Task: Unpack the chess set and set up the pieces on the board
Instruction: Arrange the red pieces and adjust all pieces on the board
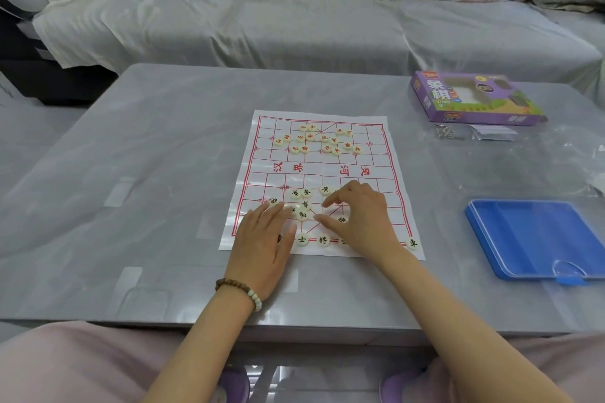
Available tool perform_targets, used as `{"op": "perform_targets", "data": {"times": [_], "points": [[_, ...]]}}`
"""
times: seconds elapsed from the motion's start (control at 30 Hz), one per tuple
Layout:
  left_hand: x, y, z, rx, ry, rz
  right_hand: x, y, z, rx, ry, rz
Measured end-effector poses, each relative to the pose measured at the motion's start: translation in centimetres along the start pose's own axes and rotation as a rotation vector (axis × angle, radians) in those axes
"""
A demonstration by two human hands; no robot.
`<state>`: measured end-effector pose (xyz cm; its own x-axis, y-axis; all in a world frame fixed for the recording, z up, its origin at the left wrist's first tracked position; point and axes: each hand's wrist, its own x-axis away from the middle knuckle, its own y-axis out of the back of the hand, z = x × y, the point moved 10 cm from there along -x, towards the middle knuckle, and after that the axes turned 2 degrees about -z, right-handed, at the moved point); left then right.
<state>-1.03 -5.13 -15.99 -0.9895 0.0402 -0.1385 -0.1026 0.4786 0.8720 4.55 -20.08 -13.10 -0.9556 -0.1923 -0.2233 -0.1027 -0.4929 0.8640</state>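
Where the board (322, 163) lies, the grey table (163, 157) seems glass-topped, sofa (262, 26) beyond.

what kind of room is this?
Likely a home living room: a cloth-covered sofa behind a low grey table, with a paper chess board laid out on it.

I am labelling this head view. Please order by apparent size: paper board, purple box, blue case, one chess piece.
1. paper board
2. blue case, nearer the camera and cropped, so unsure against the next
3. purple box
4. chess piece
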Motion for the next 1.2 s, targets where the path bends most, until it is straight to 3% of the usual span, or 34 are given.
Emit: {"op": "perform_targets", "data": {"times": [0.4,0.7,0.97,1.2], "points": [[-0.1,-0.2,0.4,-0.118,-0.025,0.054,-1.0,-2.7,3.0,0.051,0.079,0.111],[0.0,-1.7,-4.8,-0.052,-0.155,0.030,3.2,5.5,-5.0,-0.079,0.010,-0.134],[0.1,-4.6,-9.2,-0.102,-0.301,0.087,6.0,5.9,-8.6,0.022,0.000,-0.004],[-0.4,-4.0,-7.4,-0.125,-0.238,0.043,6.3,4.9,-8.6,0.024,0.013,0.035]]}}
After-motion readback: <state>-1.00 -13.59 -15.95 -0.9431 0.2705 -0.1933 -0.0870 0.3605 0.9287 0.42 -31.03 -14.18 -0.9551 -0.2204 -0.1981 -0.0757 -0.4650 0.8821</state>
